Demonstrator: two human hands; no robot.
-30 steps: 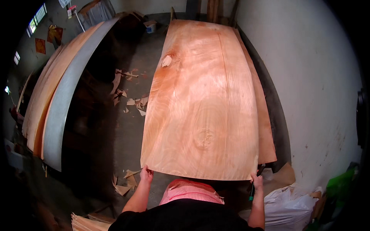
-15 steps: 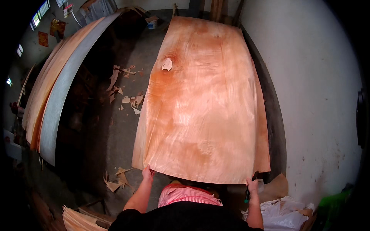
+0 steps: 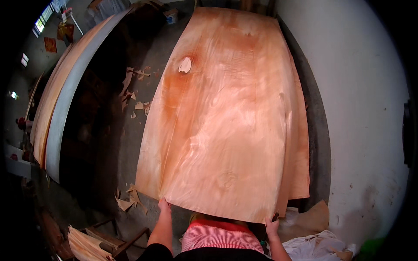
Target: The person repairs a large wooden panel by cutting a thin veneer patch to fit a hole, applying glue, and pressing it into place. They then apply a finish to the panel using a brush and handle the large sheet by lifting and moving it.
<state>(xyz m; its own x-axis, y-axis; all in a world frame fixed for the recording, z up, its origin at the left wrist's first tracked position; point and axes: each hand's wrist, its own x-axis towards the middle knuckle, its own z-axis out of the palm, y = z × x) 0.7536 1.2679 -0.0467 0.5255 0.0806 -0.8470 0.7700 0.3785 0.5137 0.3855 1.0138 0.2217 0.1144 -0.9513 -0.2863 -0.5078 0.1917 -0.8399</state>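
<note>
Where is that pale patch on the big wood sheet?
In the head view, the pale patch sits on the veneer sheet's far left part, near the scraps on the floor.

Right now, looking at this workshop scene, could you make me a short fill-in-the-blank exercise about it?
1. Both hands, left hand and right hand, grip the near edge of a large sheet of wood ____.
2. The veneer sheet has a small ____ near its far left part.
3. Right of the sheet stands a white ____.

Missing words: veneer; hole; wall

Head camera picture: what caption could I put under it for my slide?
Both hands, left hand and right hand, grip the near edge of a big thin veneer sheet atop a stack beside a white wall.
</note>
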